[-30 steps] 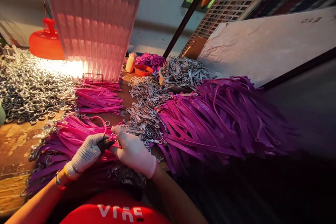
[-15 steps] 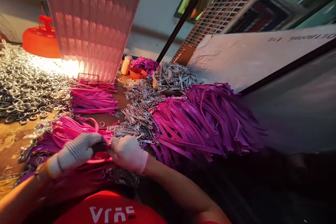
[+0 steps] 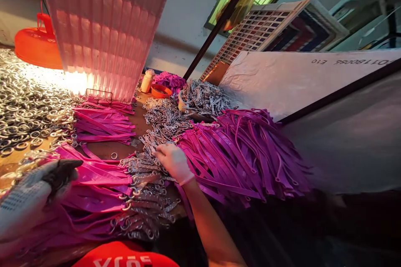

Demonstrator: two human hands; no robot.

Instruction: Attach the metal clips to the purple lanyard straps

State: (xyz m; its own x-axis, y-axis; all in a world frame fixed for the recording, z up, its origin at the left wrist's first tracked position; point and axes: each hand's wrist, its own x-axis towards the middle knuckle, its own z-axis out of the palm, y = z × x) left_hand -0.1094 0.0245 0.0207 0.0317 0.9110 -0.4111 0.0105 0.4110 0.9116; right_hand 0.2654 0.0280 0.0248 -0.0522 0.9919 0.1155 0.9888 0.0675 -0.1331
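Note:
My left hand [image 3: 37, 196], in a dotted work glove with dark-covered fingertips, is at the lower left over pink straps [image 3: 94, 175]; its fingers curl, and motion blur hides whether they hold anything. My right hand [image 3: 175, 162], in a thin white glove, reaches onto a heap of small metal chain pieces [image 3: 166, 112] in the middle. Its fingertips are bent down at the pieces, and what they grip is too small to make out. Rings and chain ends [image 3: 140, 200] are joined to the right ends of the pink straps. A large bundle of purple straps [image 3: 225, 154] lies right of this hand.
Loose metal rings [image 3: 28, 112] are piled at the left under an orange lamp [image 3: 37, 46]. A ribbed translucent panel [image 3: 106, 29] stands behind more straps. Beyond are a bottle [image 3: 147, 81], an orange bowl [image 3: 161, 91] and a white board [image 3: 300, 79].
My hands, close together before, have parted. The left moved left and away from the straps' middle; the right moved right and up to the chain heap. The view has shifted slightly.

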